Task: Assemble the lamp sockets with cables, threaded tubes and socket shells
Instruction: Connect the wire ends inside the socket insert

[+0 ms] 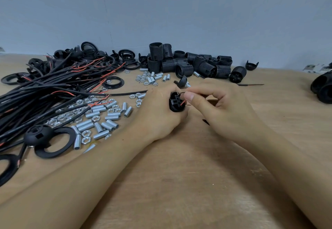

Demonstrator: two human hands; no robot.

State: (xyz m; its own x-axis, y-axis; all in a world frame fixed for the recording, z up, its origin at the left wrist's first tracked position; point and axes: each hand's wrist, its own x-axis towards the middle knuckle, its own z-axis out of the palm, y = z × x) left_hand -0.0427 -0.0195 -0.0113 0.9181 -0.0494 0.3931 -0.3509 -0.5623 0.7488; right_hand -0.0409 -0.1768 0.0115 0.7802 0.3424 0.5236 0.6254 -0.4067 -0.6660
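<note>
While curled round a black socket insert, left hand grips it just above the table, terminal face turned up twd the camera. Right hand close beside, thumb & forefinger fingers pinching a thin red wire right at the insert's face; other fingers loosely curled, holding nothing else visible. Black wire loop arcing over the insert top, touching both hands' fingertips area. Can't tell if red wire is seated in a terminal.

Just beyond the fingers: small black cap w/ threaded tube lying on the table. Further beyond: pile of black ribbed socket shells by the wall, some upright, some on their sides. Left of left hand: scattered silver threaded tubes & hex nuts, touching and overlapping. Far left: thick bundle of black cables w/ red conductors showing, lying over black rings. Near left forearm: domed black cap resting on a flat ring. Far right edge: more black parts, blurred.
</note>
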